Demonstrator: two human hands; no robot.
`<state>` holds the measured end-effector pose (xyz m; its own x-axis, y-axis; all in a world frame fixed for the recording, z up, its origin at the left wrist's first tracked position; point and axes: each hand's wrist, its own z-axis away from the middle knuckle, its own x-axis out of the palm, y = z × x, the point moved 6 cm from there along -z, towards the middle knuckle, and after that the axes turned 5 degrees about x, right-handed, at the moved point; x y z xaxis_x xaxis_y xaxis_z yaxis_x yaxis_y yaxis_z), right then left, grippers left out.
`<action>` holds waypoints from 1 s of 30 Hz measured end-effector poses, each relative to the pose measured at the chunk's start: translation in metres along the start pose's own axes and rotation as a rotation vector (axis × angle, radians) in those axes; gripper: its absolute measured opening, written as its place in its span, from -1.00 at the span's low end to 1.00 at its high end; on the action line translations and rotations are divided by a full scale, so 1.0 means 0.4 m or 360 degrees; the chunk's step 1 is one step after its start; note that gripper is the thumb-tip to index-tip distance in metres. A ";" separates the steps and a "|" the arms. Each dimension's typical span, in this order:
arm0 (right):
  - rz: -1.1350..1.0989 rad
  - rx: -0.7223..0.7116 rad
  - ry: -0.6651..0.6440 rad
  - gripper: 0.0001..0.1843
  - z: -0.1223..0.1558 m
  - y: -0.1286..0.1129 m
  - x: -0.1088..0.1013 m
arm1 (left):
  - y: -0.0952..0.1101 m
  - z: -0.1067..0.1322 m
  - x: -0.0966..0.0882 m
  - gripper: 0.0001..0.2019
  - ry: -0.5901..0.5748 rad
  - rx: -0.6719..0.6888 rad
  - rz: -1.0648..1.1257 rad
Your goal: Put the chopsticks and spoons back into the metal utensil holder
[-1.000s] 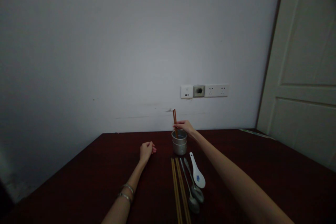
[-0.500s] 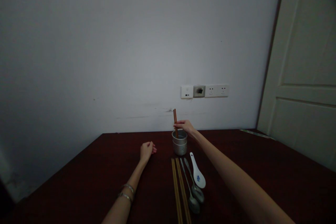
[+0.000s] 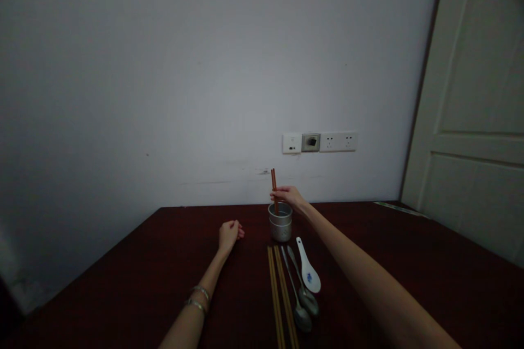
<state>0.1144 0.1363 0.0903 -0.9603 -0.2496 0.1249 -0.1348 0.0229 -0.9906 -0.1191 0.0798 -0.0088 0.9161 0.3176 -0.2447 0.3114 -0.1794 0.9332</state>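
My right hand [image 3: 290, 197] is closed on a pair of reddish-brown chopsticks [image 3: 273, 180], which stand upright with their lower ends inside a small metal cup [image 3: 280, 224] on the dark red table [image 3: 368, 251]. My left hand [image 3: 229, 234] rests on the table to the left of the cup, fingers curled, holding nothing I can see. In front of the cup lie more chopsticks [image 3: 279, 294], two metal spoons [image 3: 301, 297] and a white ceramic spoon [image 3: 308, 273].
A white wall rises right behind the table, with a row of sockets [image 3: 319, 142] above the cup. A white door [image 3: 475, 120] stands at the right. The table's left edge slants toward the lower left.
Almost nothing differs. My right hand with the chopsticks has stayed over the cup, perhaps shifting very slightly upward. My left hand has not moved.
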 end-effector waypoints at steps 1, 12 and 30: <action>-0.0013 0.0002 -0.0006 -0.89 -0.001 0.002 -0.001 | 0.001 0.001 0.000 -0.71 0.0002 -0.0003 -0.0004; 0.0004 0.0006 0.0011 -0.93 0.002 0.002 -0.005 | 0.007 0.004 -0.001 -0.72 -0.0002 -0.0013 -0.0003; 0.0078 -0.0041 -0.0017 -0.88 -0.009 0.008 -0.003 | 0.013 0.006 -0.003 -0.72 0.0006 -0.0017 -0.0010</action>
<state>0.1144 0.1400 0.0871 -0.9633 -0.2576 0.0756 -0.0941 0.0605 -0.9937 -0.1179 0.0764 -0.0042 0.9132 0.3220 -0.2498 0.3146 -0.1674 0.9343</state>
